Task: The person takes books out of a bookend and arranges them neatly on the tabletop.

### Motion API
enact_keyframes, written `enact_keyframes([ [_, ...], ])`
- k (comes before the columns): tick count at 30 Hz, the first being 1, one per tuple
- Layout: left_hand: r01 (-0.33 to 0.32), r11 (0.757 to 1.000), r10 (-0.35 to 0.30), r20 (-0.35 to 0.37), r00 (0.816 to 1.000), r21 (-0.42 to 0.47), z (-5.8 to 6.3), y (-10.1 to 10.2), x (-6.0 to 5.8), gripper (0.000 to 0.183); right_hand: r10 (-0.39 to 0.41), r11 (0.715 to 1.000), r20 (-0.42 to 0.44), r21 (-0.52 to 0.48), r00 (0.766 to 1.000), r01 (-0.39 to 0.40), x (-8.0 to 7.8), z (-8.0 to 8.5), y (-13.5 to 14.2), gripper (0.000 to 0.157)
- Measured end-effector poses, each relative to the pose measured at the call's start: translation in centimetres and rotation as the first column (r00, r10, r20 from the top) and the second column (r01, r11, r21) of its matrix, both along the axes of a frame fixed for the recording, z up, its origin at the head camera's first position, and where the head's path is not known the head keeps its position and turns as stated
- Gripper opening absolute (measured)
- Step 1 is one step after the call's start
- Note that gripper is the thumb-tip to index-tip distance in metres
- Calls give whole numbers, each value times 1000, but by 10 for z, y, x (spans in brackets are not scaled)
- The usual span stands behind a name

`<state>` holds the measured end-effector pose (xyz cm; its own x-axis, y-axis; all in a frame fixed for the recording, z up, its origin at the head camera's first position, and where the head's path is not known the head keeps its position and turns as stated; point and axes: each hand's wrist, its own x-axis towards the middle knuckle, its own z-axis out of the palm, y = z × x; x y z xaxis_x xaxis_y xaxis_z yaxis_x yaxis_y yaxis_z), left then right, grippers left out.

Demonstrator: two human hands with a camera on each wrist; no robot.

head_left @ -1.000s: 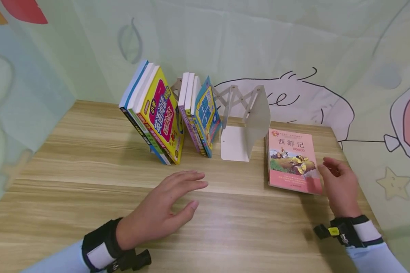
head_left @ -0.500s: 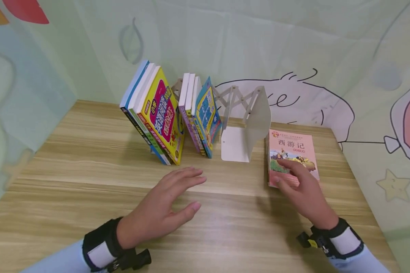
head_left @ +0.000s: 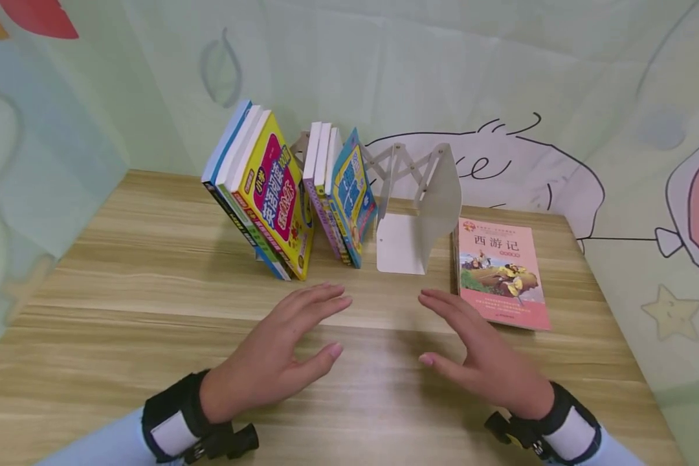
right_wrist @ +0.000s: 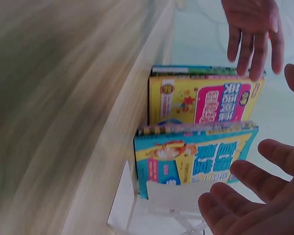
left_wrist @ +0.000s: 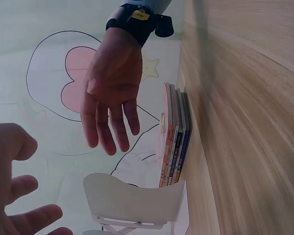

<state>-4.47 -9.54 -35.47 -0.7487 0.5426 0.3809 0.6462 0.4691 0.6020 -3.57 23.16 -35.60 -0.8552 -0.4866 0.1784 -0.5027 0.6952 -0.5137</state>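
Note:
Both hands hover over the desk with relaxed, spread fingers and nothing in them. My left hand (head_left: 276,353) is in front of the leaning books, palm turned inward. Facing it is my right hand (head_left: 483,356), just left of and nearer than a stack of pink-covered books (head_left: 501,275) lying flat. The left wrist view shows that stack's spines (left_wrist: 174,142), several books thick. A white metal expanding bookend (head_left: 425,213) stands at the back. In its left part lean large books with a yellow front cover (head_left: 276,200); smaller books with a blue front cover (head_left: 352,197) lean beside them.
The wooden desk (head_left: 151,310) meets a patterned cloth wall (head_left: 338,71) behind the bookend and on both sides. The bookend's right section, with a bare base plate (head_left: 400,243), lies between the blue book and the pink stack.
My right hand has moved left from the pink stack's right side, across it, to its front left. The left hand stays nearly where it was; the books have not moved.

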Motion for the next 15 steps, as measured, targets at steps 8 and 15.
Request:
enact_keyframes([
  [8,2,1000,-2,0,1000,-11,0,0,0,56,38,999,-13,5,999,-37,4,-1,-7,77],
  [15,-52,998,47,-100,994,-48,10,1,-12,54,18,1000,-11,14,1000,-17,5,-6,-6,76],
])
